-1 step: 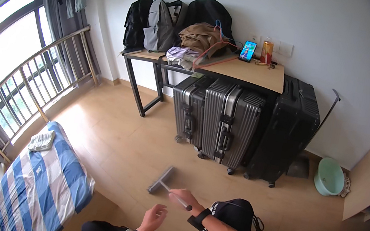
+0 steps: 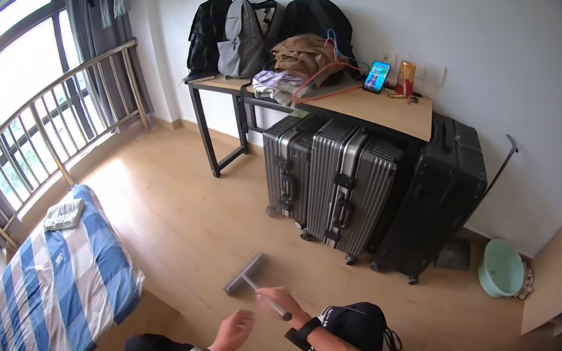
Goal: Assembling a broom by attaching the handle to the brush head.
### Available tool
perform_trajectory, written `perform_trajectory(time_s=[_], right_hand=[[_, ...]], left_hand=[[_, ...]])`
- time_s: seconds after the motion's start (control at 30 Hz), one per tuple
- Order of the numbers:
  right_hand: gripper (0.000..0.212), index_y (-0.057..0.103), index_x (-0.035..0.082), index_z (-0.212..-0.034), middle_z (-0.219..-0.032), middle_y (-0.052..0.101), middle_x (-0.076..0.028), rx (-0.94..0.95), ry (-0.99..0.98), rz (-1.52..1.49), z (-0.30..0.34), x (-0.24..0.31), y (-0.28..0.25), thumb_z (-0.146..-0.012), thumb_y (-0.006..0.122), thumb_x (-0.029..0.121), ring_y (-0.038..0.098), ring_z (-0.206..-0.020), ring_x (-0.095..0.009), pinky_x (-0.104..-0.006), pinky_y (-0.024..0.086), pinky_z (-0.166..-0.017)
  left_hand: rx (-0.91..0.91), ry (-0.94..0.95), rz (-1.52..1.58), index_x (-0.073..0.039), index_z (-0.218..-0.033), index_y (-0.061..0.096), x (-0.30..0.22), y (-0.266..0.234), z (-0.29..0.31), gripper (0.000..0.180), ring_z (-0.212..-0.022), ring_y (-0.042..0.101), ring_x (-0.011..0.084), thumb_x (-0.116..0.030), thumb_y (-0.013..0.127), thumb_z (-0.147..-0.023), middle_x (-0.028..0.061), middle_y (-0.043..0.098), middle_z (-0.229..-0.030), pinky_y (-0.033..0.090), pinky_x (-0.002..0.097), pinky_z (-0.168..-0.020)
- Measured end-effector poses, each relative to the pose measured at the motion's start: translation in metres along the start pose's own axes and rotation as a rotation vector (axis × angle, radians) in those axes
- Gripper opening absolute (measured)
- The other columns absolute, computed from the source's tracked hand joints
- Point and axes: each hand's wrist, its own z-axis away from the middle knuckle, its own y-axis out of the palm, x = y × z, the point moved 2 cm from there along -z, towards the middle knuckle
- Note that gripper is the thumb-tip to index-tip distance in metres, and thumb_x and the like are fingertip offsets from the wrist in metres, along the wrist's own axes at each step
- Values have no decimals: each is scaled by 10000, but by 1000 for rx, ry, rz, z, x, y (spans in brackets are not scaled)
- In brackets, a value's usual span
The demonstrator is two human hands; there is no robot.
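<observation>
A grey broom (image 2: 245, 274) with a wide bristled head rests on the wood floor, its thin handle slanting back toward me. My right hand (image 2: 280, 302) is closed round that handle, and the handle's dark end sticks out past my fist. To the left of it and nearer to me, my left hand (image 2: 236, 330) hovers with loosely bent fingers and nothing visible in it. It is apart from the broom.
A checked bed (image 2: 84, 269) lies at the left. Ahead, a table (image 2: 382, 112) carries bags, clothes, a phone and a can; suitcases (image 2: 350, 188) stand beneath and beside it. A green basin (image 2: 501, 268) and a dustpan (image 2: 453, 254) sit by the right wall.
</observation>
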Motion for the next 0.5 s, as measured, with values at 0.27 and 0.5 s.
perform_trajectory(time_s=[0.27,0.5], right_hand=[[206,675,27,-943,-801,663,-176,120,228,-15,-21,18,-11,-890,554,185,661,-703,-301,-361,515,-634],[274,690,46,-960,-821,686,-153,172,150,140,-33,16,28,-875,555,269,677,-769,-307,-368,524,-698]], left_hand=[[-84,62,26,-60,-1294,456,-32,-17,-12,507,-967,634,203,-66,644,-823,106,557,-1199,539,291,-688],[-21,18,61,-89,-1425,360,29,-10,-21,712,-1120,564,310,-89,654,-776,190,397,-1377,567,345,-778]])
